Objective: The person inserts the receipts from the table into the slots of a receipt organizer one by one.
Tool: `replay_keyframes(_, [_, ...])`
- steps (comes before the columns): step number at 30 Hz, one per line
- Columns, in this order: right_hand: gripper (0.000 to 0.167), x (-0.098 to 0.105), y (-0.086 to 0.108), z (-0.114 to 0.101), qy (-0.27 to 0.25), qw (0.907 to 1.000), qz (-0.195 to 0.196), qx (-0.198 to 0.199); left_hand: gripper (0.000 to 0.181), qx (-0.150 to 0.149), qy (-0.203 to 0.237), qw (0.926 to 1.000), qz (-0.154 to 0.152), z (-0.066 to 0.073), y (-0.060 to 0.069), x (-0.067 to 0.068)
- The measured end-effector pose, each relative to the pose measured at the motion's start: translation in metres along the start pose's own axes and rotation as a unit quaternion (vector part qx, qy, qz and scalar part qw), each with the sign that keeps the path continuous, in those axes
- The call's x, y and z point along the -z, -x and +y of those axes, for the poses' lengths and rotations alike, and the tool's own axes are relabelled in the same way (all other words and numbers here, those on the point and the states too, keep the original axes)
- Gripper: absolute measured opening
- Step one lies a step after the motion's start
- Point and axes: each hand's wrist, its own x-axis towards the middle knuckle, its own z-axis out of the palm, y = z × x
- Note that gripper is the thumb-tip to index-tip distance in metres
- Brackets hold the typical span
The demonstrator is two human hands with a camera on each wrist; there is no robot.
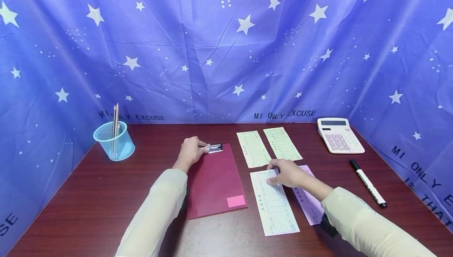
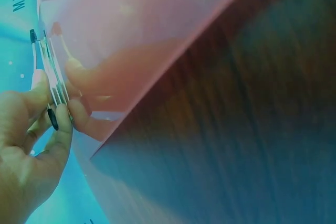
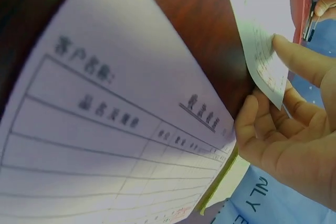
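My left hand point(image 1: 191, 150) grips the metal clip point(image 1: 214, 148) at the top of a dark red clipboard point(image 1: 216, 182) with a pink label at its lower right; the left wrist view shows thumb and fingers of the hand point(image 2: 39, 135) around the clip point(image 2: 55, 77). My right hand point(image 1: 288, 172) pinches the top right corner of a white printed slip point(image 1: 276, 209), thumb on its face; in the right wrist view the slip point(image 3: 260, 30) bends up at the fingers of the hand point(image 3: 294, 108). A purple slip point(image 1: 311, 208) lies partly beneath my right forearm.
Two pale green slips point(image 1: 253, 148) point(image 1: 282, 143) lie behind the white one. A white calculator point(image 1: 340, 135) stands at the back right, with a black-capped marker point(image 1: 369, 184) in front of it. A blue mesh cup point(image 1: 115, 143) holding pencils stands at the back left, before a starry blue cloth point(image 1: 198, 52).
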Motion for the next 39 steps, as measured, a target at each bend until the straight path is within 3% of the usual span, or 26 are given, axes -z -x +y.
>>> replay_keyframes(7, [0.007,0.007,0.002,0.005,-0.003,0.9987,-0.023,0.045,0.027,-0.010,-0.011,0.9999,-0.008,0.000,0.000,0.001])
replay_keyframes(15, [0.006,0.029,0.009,0.015,-0.046,0.9936,-0.049,0.090,0.026,-0.003,-0.001,1.0000,-0.005,0.000,0.002,0.000])
replay_keyframes(22, [0.005,0.050,0.014,0.015,-0.101,0.9913,-0.036,0.076,0.026,0.000,0.008,1.0000,-0.003,0.002,0.004,0.001])
replay_keyframes(33, [0.017,0.071,0.014,0.010,-0.192,0.9800,-0.014,0.050,0.021,-0.001,0.015,0.9999,0.006,0.000,0.007,-0.002])
replay_keyframes(39, [0.020,0.078,0.014,0.002,-0.202,0.9779,0.020,0.051,0.018,-0.029,0.011,0.9992,0.026,-0.001,0.008,-0.002])
